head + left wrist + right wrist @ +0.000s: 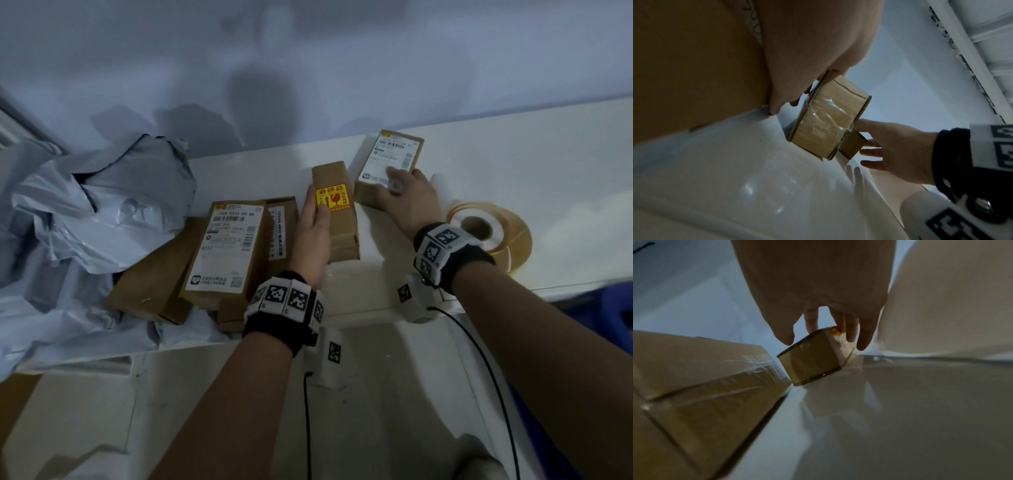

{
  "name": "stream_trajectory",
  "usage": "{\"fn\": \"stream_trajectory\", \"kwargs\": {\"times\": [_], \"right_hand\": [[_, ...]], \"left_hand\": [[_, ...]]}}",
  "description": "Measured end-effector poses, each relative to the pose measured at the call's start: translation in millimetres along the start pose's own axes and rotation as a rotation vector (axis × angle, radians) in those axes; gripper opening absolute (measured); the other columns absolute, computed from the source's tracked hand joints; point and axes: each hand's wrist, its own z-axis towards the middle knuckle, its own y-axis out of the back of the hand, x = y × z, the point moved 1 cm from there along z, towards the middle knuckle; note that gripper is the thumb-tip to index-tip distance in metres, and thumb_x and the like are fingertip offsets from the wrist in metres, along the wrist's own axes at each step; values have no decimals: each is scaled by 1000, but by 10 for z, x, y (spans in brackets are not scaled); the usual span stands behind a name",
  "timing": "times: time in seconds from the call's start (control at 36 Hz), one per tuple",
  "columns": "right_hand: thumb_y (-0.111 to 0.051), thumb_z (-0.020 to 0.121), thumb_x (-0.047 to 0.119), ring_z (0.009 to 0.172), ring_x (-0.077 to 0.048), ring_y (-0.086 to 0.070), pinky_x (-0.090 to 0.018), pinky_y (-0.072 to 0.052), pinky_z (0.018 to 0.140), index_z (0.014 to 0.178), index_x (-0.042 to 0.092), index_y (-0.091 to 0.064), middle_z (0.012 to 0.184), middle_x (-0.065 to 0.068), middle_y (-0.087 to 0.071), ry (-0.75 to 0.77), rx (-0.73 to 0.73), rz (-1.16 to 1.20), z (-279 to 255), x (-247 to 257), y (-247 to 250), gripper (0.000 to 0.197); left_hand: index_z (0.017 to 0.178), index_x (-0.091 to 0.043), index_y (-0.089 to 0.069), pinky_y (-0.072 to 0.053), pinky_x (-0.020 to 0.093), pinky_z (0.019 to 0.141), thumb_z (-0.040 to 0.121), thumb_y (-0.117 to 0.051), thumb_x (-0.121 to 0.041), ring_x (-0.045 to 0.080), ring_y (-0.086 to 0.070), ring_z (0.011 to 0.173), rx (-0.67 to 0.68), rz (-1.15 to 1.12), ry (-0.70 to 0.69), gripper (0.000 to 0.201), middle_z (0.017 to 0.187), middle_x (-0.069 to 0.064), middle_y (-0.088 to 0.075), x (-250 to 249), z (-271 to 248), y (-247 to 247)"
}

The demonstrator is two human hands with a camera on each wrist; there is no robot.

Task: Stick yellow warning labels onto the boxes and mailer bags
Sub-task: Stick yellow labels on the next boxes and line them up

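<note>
From the head view we see our left hand (312, 236) lying along the left side of a narrow cardboard box (337, 212) near the middle of the white bench (513, 164), thumb over its top face just beside the yellow warning label (333, 198) stuck there, with red print we cannot read. Our right hand (409, 202) reaches to a second box (388, 168) nearer the back edge, fingers spread over the near end of its white shipping label; whether they actually clamp it we cannot tell from here. The right wrist view shows what the head view hides: the fingers (851, 331) are apart and straddle the box's (813, 356) end, thumb on one side and the rest on the other, its glossy tape wrinkled over the brown card. The left wrist view gives the underside: the taped end of that box (826, 123) with a small flap standing loose, our right hand (898, 152) behind it with fingers fanned. The left fingers are mostly hidden there behind the palm. Only the head view takes in the roll of labels (489, 233) by the right hand towards the front edge, the heap of flat boxes (219, 253) at the left, and the crumpled grey plastic mailer bags (102, 205) beyond them.
</note>
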Motion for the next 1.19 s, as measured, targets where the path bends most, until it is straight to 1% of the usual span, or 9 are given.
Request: {"fn": "stream_trajectory", "kwargs": {"times": [0.08, 0.17, 0.31, 0.44, 0.61, 0.78, 0.89, 1.06, 1.19], "right_hand": [[-53, 93, 45, 125, -28, -49, -38, -38, 105, 142, 21, -47, 139, -7, -47, 11, 16, -22, -46, -44, 61, 55], [-55, 96, 36, 124, -27, -51, -32, -37, 102, 138, 18, -52, 139, -6, -50, 39, 16, 27, -123, -59, 90, 46], [-58, 95, 20, 122, -21, -52, -25, -37, 102, 130, 16, -57, 138, -4, -52, 31, 93, 195, -310, -68, 115, 35], [-61, 87, 25, 120, -17, -55, -38, -43, 107, 130, 31, -54, 131, 4, -56, -92, 100, 429, -409, 12, 160, 44], [-56, 85, 22, 111, -14, -61, -44, -51, 98, 125, 30, -59, 123, 8, -64, -72, -11, 522, -455, 49, 243, 40], [-63, 90, 25, 115, -9, -53, -22, -51, 86, 141, 23, -46, 138, 3, -49, -61, -72, 595, -573, 106, 287, 54], [-62, 92, 21, 85, 4, -57, -14, -49, 74, 129, 23, -49, 99, 20, -54, -10, 21, 488, -698, 206, 338, 40], [-64, 89, 27, 95, -15, -59, -36, -54, 90, 133, 22, -50, 97, 10, -59, -27, 143, 273, -818, 395, 342, 46], [-64, 85, 27, 96, -21, -63, -45, -53, 89, 110, 23, -55, 103, 1, -67, -21, 132, 220, -810, 412, 174, 28]], "left_hand": [[155, -39, -24, -43, 35, 109, 108, -35, -32, 12, -51, 128, -4, -23, 19, 49, 153, -5, -42, 5, -10, 8], [155, -38, -24, -45, 18, 91, 108, -34, -30, 3, -53, 114, -5, -32, 24, 48, 148, -10, -43, -1, -8, 14], [153, -41, -27, -35, 39, 117, 107, -37, -34, 11, -42, 137, -25, -32, 13, 48, 157, -11, -35, 20, -15, -18], [151, -47, -28, -39, 44, 114, 106, -36, -38, 13, -48, 134, -13, -28, 47, 46, 154, -10, -41, 39, -23, -33], [153, -43, -25, -49, 11, 69, 108, -34, -34, -16, -62, 81, -33, -20, 48, 47, 103, -29, -55, 31, -30, -10], [153, -45, -23, -46, 31, 100, 107, -37, -38, 2, -55, 115, -30, -43, 36, 49, 140, -15, -46, 32, -66, -23], [153, -48, -20, -33, 46, 118, 104, -39, -46, 15, -37, 143, -16, -36, 41, 52, 161, -10, -29, 27, -109, -13], [155, -42, -14, -26, 51, 120, 100, -35, -59, 19, -29, 147, -19, -9, 89, 61, 164, -7, -21, 6, -157, -36], [155, -39, -20, -25, 48, 120, 101, -30, -60, 19, -30, 146, -27, 15, 68, 60, 161, -7, -28, -44, -236, -40]]}}
